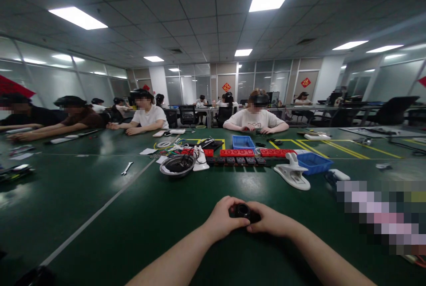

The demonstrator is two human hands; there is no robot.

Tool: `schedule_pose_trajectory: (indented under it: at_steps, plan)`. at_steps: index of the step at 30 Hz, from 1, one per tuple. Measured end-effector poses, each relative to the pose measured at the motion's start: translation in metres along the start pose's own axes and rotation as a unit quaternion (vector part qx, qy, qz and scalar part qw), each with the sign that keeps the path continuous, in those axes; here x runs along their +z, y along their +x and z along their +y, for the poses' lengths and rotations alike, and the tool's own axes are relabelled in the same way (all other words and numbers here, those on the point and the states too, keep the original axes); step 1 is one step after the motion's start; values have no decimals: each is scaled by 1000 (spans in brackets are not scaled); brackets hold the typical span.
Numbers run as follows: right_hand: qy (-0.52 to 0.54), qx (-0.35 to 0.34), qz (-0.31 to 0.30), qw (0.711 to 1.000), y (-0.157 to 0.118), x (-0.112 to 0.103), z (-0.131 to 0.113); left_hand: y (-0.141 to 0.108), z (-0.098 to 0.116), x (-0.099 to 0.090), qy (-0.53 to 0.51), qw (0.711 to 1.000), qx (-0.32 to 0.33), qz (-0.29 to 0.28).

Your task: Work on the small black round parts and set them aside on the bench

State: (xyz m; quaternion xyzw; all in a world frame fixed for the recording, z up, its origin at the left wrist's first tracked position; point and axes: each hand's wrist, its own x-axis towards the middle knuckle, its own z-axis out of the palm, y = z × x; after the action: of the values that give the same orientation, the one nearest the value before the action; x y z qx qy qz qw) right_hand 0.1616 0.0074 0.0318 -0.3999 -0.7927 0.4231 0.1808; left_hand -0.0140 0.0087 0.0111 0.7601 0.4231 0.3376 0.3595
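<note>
A small black round part with a ring-shaped opening on top (243, 210) sits between my two hands, low over the green table. My left hand (223, 218) wraps round its left side, thumb across the front. From the right, my right hand (269, 220) closes on the same part, thumb and fingers curled against it. Much of the part is hidden by my fingers, so its exact kind does not show.
Beyond my hands lie red and black power strips (237, 161), a metal bowl (177, 167) with dark contents, a white clip-on base (293, 175) and blue trays (313, 163). A wrench (127, 168) lies left. A person (256, 119) sits opposite; others sit left.
</note>
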Motion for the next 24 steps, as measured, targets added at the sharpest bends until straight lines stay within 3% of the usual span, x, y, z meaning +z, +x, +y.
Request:
schedule_pose_trajectory:
  at_steps: [3,15,19,24]
  plan:
    - [67,3,-49,997,-1,-5,1,0,-2,0,-3,1000,14,-12]
    - [61,-1,-26,998,4,-3,11,-2,1,1,6,1000,16,-8]
    - [27,16,11,999,6,0,16,-3,5,4,19,1000,-2,14]
    - [-114,63,116,985,10,16,13,-5,6,10,71,994,-31,77]
